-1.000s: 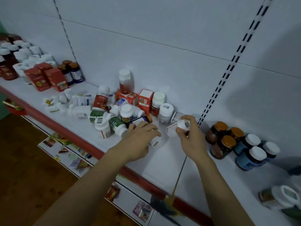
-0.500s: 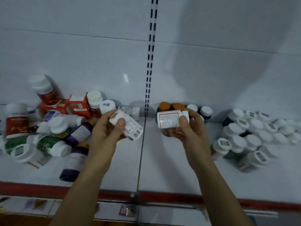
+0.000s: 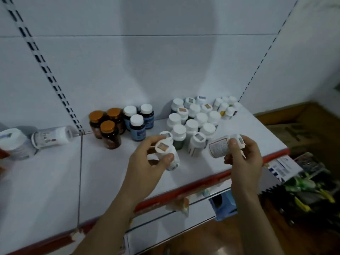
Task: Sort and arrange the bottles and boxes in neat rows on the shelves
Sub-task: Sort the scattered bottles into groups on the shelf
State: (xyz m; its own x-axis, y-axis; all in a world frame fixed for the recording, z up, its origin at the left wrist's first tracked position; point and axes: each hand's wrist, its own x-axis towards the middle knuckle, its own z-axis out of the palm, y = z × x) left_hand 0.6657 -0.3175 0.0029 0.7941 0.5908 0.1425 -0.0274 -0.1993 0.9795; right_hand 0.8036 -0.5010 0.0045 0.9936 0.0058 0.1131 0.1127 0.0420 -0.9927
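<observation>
Progress: partly done, by the look of it. On the right section of the shelf [image 3: 55, 181] three groups already stand upright by type: amber bottles w/ orange caps [image 3: 108, 126], blue bottles w/ white caps [image 3: 138, 122] just beside them, then a big cluster of white-capped bottles [image 3: 193, 120] running back to the rear panel, w/ smaller white bottles [image 3: 226, 106] at the far rear corner. The rows in the white cluster are loose, not straight, so they prob. need tidying.

Both hands are busy. The left hand [image 3: 145, 166] has its grip curled round a white-capped bottle [image 3: 162, 146], cap toward the camera, held just in front of the white cluster. The right hand [image 3: 246, 162] has its grip closed on a white labelled bottle [image 3: 219, 147], held on its side above the front right of the shelf. Neither is set down yet; both likely belong w/ the white cluster.

Still to do at the left: a clear-ish bottle lying on its side [image 3: 51, 137] by the slotted upright [image 3: 46, 67], and a large white tub [image 3: 14, 144] at the frame edge. Whatever is further left is out of view.

Room: there is a bare stretch of shelf in front of the amber and blue groups, and some between the white cluster and the red front lip [image 3: 202, 181]. The lip and the right end of the shelf are near the right hand, so a bottle placed there risks tipping off. The lower shelf [image 3: 165, 223] sits below.
</observation>
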